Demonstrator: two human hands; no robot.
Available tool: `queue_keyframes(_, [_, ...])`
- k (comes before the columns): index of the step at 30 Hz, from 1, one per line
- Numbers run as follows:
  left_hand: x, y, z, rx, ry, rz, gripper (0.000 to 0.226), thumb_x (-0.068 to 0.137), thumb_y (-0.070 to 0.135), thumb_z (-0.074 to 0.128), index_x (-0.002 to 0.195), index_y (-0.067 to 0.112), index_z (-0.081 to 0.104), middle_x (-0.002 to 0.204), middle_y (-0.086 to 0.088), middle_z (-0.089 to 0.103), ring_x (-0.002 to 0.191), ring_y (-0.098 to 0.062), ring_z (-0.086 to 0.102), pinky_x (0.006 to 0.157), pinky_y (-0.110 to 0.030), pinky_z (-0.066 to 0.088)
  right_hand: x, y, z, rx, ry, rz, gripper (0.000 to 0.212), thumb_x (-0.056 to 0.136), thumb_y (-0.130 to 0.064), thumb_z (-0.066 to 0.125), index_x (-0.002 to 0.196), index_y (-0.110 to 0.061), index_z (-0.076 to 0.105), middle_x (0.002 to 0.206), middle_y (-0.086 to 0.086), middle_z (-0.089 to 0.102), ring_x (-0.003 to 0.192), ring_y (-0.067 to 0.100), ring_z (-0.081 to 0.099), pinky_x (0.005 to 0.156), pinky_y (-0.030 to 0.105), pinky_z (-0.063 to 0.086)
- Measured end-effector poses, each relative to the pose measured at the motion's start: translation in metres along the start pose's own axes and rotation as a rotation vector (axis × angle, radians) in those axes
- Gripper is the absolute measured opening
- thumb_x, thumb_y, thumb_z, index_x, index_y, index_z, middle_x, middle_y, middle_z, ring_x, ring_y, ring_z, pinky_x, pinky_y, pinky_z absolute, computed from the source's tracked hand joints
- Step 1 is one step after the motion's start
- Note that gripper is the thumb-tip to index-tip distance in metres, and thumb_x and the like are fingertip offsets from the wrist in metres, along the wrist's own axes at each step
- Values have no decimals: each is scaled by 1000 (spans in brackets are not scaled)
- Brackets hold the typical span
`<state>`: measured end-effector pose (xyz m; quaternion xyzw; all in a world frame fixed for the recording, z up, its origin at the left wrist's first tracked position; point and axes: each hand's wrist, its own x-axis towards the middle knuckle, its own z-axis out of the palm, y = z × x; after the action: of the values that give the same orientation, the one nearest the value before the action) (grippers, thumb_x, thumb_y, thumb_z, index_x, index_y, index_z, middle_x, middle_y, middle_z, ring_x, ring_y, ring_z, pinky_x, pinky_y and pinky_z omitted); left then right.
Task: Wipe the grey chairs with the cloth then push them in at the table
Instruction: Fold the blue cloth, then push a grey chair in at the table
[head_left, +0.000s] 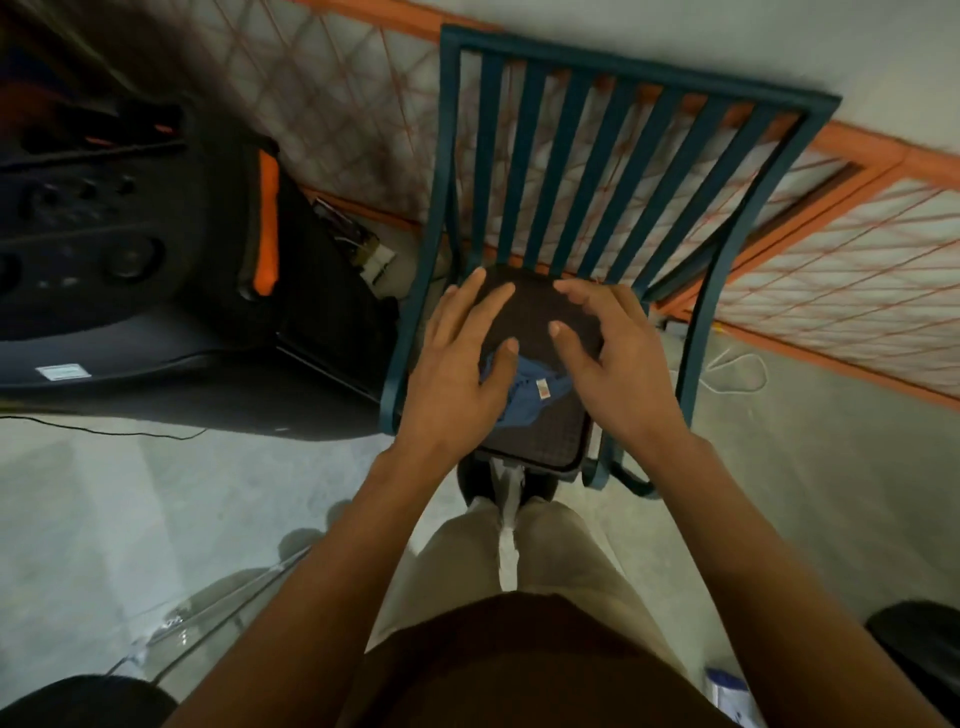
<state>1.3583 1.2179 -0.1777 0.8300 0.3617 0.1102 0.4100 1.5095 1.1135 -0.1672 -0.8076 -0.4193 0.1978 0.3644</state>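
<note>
one head-worn camera looks steeply down from directly above the chair (545, 312) (a wide-angle view), close over its seat.

Bare forearms, brown top (540, 670), beige trousers (550, 551)

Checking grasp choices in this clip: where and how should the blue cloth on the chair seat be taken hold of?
Judging by its pose, grip the bunched middle of the blue cloth, from above. It lies crumpled on the dark seat, so raised folds give fingers something to pinch. The left hand already rests on its left edge; the right hand hovers beside it.
</note>
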Motion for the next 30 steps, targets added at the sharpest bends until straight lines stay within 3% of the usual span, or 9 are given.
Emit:
queue_keyframes(3, [-4,20,-25,-12,57,24,52,106,29,55,155,32,40,168,9,23,157,-16,15,122,-32,25,6,-28,-18,-3,25,-59,37,101,-22,61,138,-19,56,121,-9,49,110,-2,46,94,3,32])
queue_keyframes(8, [-13,42,-60,-41,136,50,52,106,28,55,156,31,40,167,13,23,156,-13,18,122,-45,33,14,-67,-43,-10,5,-143,41,102,-31,58,142,-27,51,127,-4,51,112,6,51,90,13,39])
queue_keyframes(11, [-21,52,-74,-24,215,73,51,106,28,56,155,31,42,167,12,24,154,-11,22,120,-39,36,19,-82,-57,-9,-20,-194,44,102,-32,58,144,-28,50,127,-8,48,110,1,48,86,0,34])
queue_keyframes(15, [-36,64,-90,-41,313,44,52,105,29,57,154,33,42,167,15,23,152,-6,25,114,-21,31,25,-100,-75,8,-74,-255,47,102,-37,56,147,-33,46,127,-16,43,106,-1,48,87,7,34])
queue_keyframes(18, [-47,76,-101,-43,409,22,52,104,27,58,153,33,43,166,13,26,153,-4,23,114,-12,26,30,-116,-86,34,-101,-339,48,101,-39,55,148,-35,45,129,-17,43,120,-1,46,93,8,33])
queue_keyframes(23, [-74,93,-117,-71,559,-23,52,104,32,56,153,38,42,166,16,24,153,-7,25,117,-44,42,39,-147,-91,69,-192,-490,49,100,-40,56,148,-33,46,135,-14,47,126,-2,46,99,8,33])
queue_keyframes(25, [-90,99,-125,-54,637,-58,53,103,31,57,153,39,41,166,16,24,152,-7,26,116,-44,42,39,-160,-86,110,-250,-537,49,100,-38,58,147,-33,47,135,-11,47,126,-1,47,102,12,36])
queue_keyframes(28, [-123,101,-136,23,758,-147,53,104,29,59,153,37,41,167,15,25,152,-5,26,117,-33,37,35,-184,-70,154,-324,-631,47,100,-35,61,146,-30,50,129,-11,48,124,1,49,103,21,43])
queue_keyframes(30, [-145,99,-143,53,809,-212,54,104,30,59,154,38,40,167,16,24,152,-7,25,117,-36,37,29,-199,-59,183,-374,-687,47,99,-35,61,145,-30,51,129,-11,49,123,2,51,103,23,45])
